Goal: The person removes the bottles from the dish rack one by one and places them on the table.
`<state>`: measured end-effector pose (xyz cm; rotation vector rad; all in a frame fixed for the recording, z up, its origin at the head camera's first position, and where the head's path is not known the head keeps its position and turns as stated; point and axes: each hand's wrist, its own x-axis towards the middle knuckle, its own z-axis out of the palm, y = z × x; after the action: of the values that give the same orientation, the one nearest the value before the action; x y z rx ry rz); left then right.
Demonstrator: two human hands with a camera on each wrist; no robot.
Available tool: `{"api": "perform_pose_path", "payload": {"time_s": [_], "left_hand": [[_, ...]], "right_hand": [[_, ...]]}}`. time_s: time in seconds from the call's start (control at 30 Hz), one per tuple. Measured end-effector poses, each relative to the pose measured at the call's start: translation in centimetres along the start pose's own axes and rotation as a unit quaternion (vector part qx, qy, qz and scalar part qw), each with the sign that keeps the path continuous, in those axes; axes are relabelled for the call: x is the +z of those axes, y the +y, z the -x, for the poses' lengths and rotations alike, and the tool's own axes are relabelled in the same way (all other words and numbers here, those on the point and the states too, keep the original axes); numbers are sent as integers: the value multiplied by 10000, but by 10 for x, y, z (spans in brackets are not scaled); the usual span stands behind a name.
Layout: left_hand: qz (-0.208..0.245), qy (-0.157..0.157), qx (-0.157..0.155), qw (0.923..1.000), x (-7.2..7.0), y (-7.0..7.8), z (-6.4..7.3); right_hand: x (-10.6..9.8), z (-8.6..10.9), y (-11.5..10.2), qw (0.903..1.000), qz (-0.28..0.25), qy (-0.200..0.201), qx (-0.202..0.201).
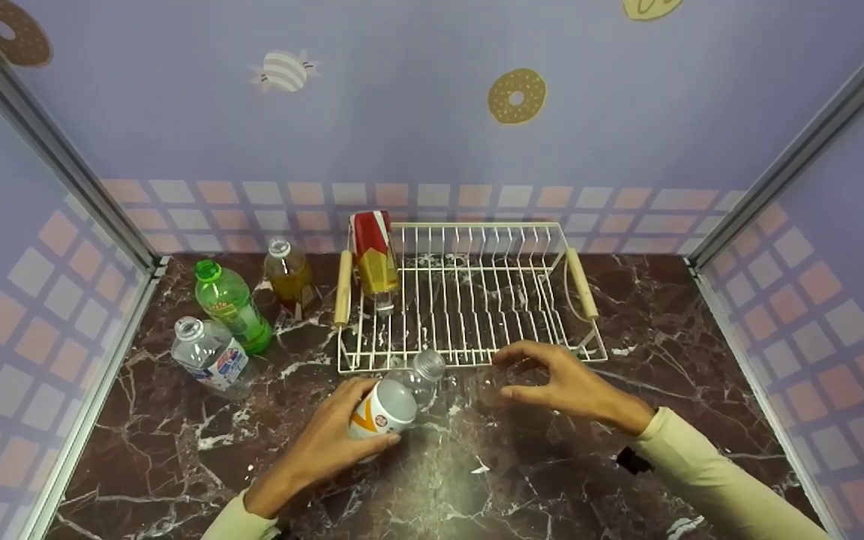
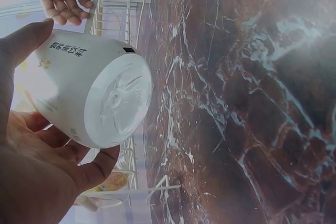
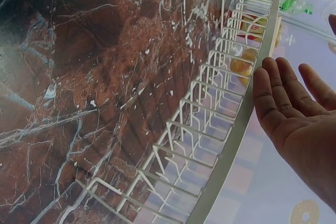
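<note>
My left hand (image 1: 327, 435) holds a plastic bottle (image 1: 391, 405) with a white and orange label, thumb on one side and fingers round the other. Its clear base faces back toward me, and the clear neck (image 1: 427, 365) points away, over the front edge of a white wire dish rack (image 1: 477, 224). In the left wrist view the bottle (image 2: 100, 93) is tilted, its round base toward the camera. My right hand (image 1: 563, 382) holds nothing; its fingers are loosely bent near the rack's front right. Inside the rack's left end leans a red and yellow bottle (image 1: 376, 259).
Left of the rack stand a green bottle (image 1: 233, 307), a bottle of yellowish look (image 1: 289, 277) and a clear bottle (image 1: 214, 360). The rack has wooden handles (image 1: 582, 283). A dark marbled counter (image 1: 537, 480) lies beneath, walled on three sides by patterned panels (image 1: 402, 135).
</note>
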<state>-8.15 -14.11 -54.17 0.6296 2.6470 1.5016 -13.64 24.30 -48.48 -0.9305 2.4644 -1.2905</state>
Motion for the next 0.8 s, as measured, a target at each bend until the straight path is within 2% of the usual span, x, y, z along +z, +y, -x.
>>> {"api": "perform_pose_path", "payload": {"time_s": [0.17, 0.53, 0.8], "left_hand": [[33, 289, -164, 9994, -5, -2, 3], [16, 968, -290, 9949, -21, -9, 16], [169, 1274, -515, 9904, -33, -15, 27]], "right_hand": [[-2, 1, 2, 9999, -67, 81, -76], [-7, 4, 2, 9993, -214, 152, 269], [-8, 4, 2, 9990, -310, 225, 217]]}}
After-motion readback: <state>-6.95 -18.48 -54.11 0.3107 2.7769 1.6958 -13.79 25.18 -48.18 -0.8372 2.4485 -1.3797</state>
